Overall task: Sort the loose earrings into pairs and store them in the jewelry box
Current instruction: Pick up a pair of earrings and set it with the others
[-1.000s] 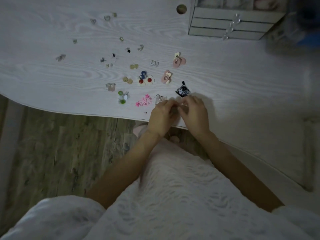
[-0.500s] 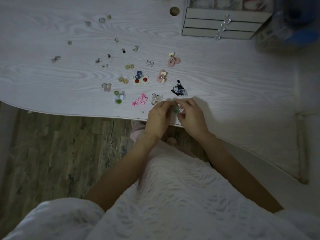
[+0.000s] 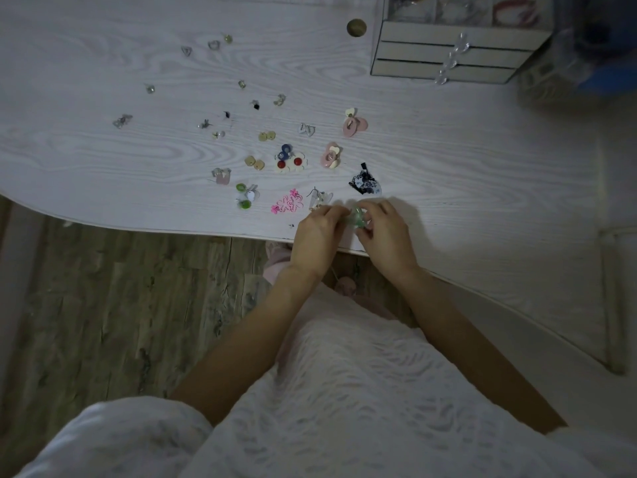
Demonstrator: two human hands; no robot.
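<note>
Near the table's front edge, my left hand and my right hand meet with curled fingers and together pinch small pale green earrings. Several loose earrings lie spread on the white table: pink flowers, a dark blue and white pair, pink heart drops, a red and cream cluster, green ones. The white jewelry box stands at the back right with its drawers closed.
Tiny clear and gold studs dot the back left of the table. A round hole sits beside the box. A blue blurred object is at the far right. Wooden floor shows below the curved table edge.
Both hands stayed together at the front edge; the green earrings between the fingertips have come into view. The camera tilted slightly, so the box sits higher in the picture.
</note>
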